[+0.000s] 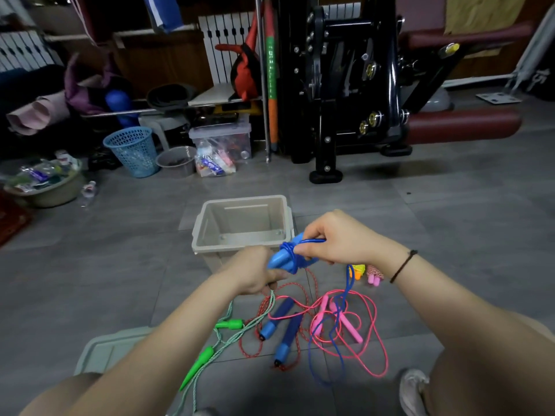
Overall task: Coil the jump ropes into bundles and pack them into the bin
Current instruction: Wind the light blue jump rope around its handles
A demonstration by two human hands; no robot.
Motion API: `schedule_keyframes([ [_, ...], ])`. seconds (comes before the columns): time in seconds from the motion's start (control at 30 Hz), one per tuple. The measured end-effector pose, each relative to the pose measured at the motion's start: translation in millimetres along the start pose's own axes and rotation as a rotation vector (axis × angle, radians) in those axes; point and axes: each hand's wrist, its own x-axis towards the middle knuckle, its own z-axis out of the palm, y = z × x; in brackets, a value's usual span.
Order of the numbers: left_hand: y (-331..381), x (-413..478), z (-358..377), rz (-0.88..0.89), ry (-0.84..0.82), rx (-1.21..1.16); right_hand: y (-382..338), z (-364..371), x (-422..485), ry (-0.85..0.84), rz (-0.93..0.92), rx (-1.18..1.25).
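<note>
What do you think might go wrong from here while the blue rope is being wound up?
The blue cord hangs in a loose tail from the right hand down across the loops of the pink rope; winding it in may drag or tangle them. Only a few turns seem to sit round the blue handles, which the left hand also grips; they may slip off if either grip eases.

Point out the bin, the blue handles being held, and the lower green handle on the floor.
bin [246, 219]: head view, inner back wall.
blue handles [277, 260]: head view, exposed end left of the wrapped cord.
lower green handle [196, 368]: head view, middle of its tapered body.
</note>
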Motion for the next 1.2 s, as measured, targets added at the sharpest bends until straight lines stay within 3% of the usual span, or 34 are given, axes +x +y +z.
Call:
schedule_keyframes([
  [0.17, 28, -18, 5, 0.109, -0.062, 0.497, 4, 9, 3, -0.061, -0.034, -0.07],
  [0.37, 36, -38, -10, 0.264, -0.03, 0.515, 10, 2, 3, -0.117, 0.02, 0.043],
  [0.53, 29, -44, -9, 0.372, -0.044, 0.319, 20, 5, -2, -0.176, 0.082, 0.179],
  [0.63, 30, -53, -15, 0.424, -0.098, -0.166, 18, 0, -8, -0.086, 0.176, 0.351],
  [0.73, 33, -56, -20, 0.362, -0.096, -0.648, 21, -2, -8, 0.057, 0.295, 0.372],
  [0.83, 30, -46, -22, 0.266, 0.054, -0.847, 21, 6, -7, 0.014, 0.209, 0.354],
  [0.93, 26, -33, -22, 0.119, 0.07, -1.077, 16, 9, -10, -0.067, 0.192, 0.33],
  [1.03, 26, -22, -20, 0.025, 0.036, -1.141, 15, 7, -12, -0.123, 0.162, 0.249],
  [1.2, 18, -18, -19, 0.06, -0.004, -1.016, 12, -10, -15, -0.148, 0.153, 0.211],
])
